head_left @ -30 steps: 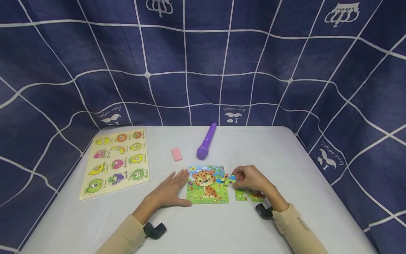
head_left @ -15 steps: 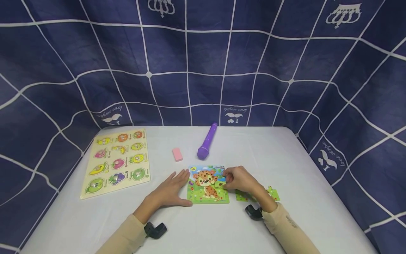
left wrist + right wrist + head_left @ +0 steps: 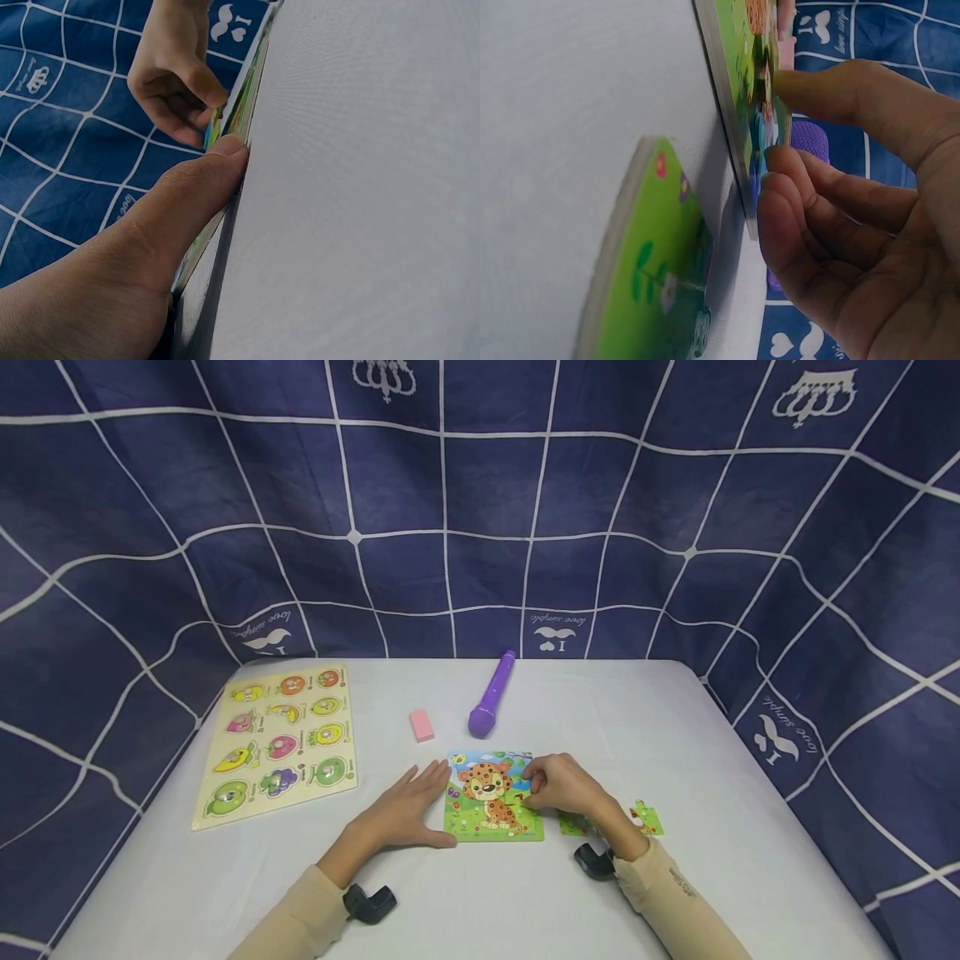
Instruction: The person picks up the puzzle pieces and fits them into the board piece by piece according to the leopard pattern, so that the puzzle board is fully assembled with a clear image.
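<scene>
A square jigsaw puzzle (image 3: 468, 827) with a spotted leopard cub on green grass lies mid-table. My left hand (image 3: 408, 810) rests along its left side, fingers straight and spread. In the left wrist view the left thumb (image 3: 199, 176) touches the puzzle's near edge. Above the puzzle's right part, my right hand (image 3: 562, 783) pinches a puzzle piece (image 3: 214, 129) between thumb and fingers. Seen from the head, the right fingers cover most of that piece. Loose pieces lie right of the puzzle: one green piece (image 3: 572, 824) partly under the right wrist, another piece (image 3: 648, 818) farther right.
A purple toy microphone (image 3: 491, 693) lies behind the puzzle, with a pink block (image 3: 421, 725) to its left. At the table's left stands a flat fruit peg board (image 3: 348, 768). A blue checked curtain (image 3: 480, 568) surrounds the white table (image 3: 465, 910).
My right hand has carried the pinched piece leftward from beside the puzzle to over its right part, then shifted slightly more. Loose pieces came into view. The left hand stays in place.
</scene>
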A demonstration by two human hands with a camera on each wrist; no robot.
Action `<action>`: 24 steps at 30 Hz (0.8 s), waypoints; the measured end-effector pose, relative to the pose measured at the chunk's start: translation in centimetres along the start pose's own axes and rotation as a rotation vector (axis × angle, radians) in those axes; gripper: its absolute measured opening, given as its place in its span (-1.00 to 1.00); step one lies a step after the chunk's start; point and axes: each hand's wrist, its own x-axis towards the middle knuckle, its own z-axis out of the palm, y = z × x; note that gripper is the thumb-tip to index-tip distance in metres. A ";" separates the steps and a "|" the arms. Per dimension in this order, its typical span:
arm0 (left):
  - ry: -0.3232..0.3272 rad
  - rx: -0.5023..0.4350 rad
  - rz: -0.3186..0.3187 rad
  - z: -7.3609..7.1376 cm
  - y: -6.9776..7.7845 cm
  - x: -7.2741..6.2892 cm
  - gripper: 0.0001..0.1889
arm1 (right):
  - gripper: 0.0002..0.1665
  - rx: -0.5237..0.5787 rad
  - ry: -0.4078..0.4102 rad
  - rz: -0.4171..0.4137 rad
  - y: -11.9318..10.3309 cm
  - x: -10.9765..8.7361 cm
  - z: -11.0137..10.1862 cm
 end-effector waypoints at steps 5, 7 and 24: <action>-0.002 0.006 0.008 0.0 0.0 0.0 0.25 | -0.53 -0.006 0.009 0.038 -0.1 0.1 -0.1; -0.002 0.010 0.008 0.0 0.0 0.0 0.25 | -0.53 -0.004 0.009 0.052 -0.2 0.1 -0.1; 0.003 0.006 0.002 0.0 0.0 0.0 0.25 | -0.53 -0.001 -0.008 0.132 -0.5 0.3 0.2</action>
